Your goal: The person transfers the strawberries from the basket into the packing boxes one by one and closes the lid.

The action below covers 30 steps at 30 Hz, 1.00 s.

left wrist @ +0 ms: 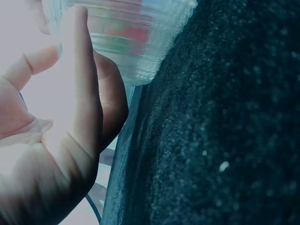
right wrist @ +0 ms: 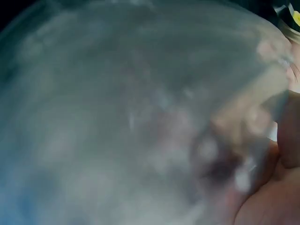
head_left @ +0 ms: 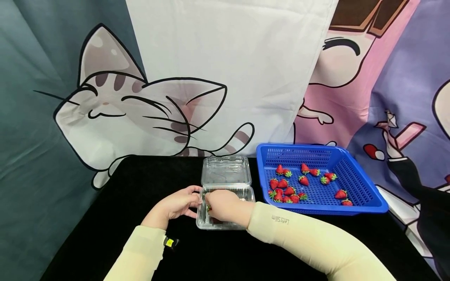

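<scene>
Cream-sleeved right hand (head_left: 222, 205) reaches inside open clear plastic clamshell box (head_left: 226, 171), grip indeterminable; left hand (head_left: 180, 203), fingers apart, touches box's left side; red green-leaved strawberries (head_left: 304, 180) occupy blue perforated basket (head_left: 318, 196) right of box.

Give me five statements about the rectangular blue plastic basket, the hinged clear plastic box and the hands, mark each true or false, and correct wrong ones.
1. The right hand reaches into the hinged clear plastic box. True.
2. The box is closed. False: its transparent lid is open.
3. Red strawberries with green leaves lie in the rectangular blue plastic basket. True.
4. The basket is left of the box in the head view. False: it is on the right.
5. Both hands are inside the basket. False: the left hand is at the box's left edge.
</scene>
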### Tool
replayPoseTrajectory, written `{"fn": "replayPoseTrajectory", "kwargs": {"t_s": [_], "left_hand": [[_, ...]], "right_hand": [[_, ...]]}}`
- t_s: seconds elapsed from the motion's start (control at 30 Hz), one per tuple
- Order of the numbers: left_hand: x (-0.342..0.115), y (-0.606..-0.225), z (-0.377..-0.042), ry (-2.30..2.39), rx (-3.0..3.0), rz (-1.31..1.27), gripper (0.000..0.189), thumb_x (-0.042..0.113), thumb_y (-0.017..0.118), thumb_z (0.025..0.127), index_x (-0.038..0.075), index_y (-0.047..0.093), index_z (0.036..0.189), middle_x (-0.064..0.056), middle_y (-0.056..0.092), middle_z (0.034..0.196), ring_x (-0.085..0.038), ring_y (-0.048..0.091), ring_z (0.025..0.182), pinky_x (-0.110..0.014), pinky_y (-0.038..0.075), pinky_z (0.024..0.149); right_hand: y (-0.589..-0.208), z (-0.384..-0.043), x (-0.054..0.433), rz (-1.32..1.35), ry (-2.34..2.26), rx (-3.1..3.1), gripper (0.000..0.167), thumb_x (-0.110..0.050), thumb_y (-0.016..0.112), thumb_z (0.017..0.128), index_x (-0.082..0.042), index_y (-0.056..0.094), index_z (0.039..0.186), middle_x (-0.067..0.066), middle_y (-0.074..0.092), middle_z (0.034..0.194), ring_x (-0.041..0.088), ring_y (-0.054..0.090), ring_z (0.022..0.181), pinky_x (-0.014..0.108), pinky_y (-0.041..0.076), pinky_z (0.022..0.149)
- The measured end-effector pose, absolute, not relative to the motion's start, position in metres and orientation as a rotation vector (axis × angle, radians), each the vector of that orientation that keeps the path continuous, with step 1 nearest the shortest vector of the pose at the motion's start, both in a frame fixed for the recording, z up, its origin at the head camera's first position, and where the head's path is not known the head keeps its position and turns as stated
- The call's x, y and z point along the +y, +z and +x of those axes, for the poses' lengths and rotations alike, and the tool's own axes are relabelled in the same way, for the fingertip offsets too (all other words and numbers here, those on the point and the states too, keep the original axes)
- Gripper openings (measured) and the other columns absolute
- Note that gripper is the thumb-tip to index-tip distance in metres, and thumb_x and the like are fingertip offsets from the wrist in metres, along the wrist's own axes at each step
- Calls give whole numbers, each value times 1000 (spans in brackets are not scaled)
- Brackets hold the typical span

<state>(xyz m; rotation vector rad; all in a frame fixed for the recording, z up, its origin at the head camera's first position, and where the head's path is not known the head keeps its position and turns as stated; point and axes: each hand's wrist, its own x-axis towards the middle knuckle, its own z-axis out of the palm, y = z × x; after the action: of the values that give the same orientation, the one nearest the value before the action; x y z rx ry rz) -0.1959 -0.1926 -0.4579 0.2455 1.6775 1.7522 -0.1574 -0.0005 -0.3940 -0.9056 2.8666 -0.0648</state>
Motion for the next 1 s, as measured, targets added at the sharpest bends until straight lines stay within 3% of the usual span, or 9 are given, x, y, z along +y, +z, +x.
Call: {"fn": "replayPoseTrajectory", "kwargs": {"t_s": [0.23, 0.47, 1.0], "left_hand": [[-191, -456, -196, 1746, 1687, 235, 58, 7, 55, 86, 0, 29, 138, -13, 56, 118, -24, 65, 98, -46, 57, 78], [-192, -455, -196, 1740, 1675, 236, 60, 8, 55, 86, 0, 29, 139, -13, 60, 114, -24, 65, 99, -46, 57, 79], [-192, -457, -195, 1750, 1677, 265, 55, 7, 53, 87, -1, 30, 137, -12, 63, 109, -24, 65, 98, -47, 57, 79]], "right_hand": [[-401, -156, -2, -949, -40, 2859, 20, -25, 76, 79, -19, 58, 79, -6, 60, 70, 11, 61, 68, 33, 53, 66], [-398, -155, -3, -1010, -109, 2698, 10, -30, 76, 83, -24, 73, 91, -15, 66, 80, 4, 59, 74, 26, 52, 73], [-389, -152, 2, -940, -83, 2689, 28, -35, 70, 88, -23, 69, 113, -7, 70, 102, 9, 65, 95, 32, 53, 84]]}}
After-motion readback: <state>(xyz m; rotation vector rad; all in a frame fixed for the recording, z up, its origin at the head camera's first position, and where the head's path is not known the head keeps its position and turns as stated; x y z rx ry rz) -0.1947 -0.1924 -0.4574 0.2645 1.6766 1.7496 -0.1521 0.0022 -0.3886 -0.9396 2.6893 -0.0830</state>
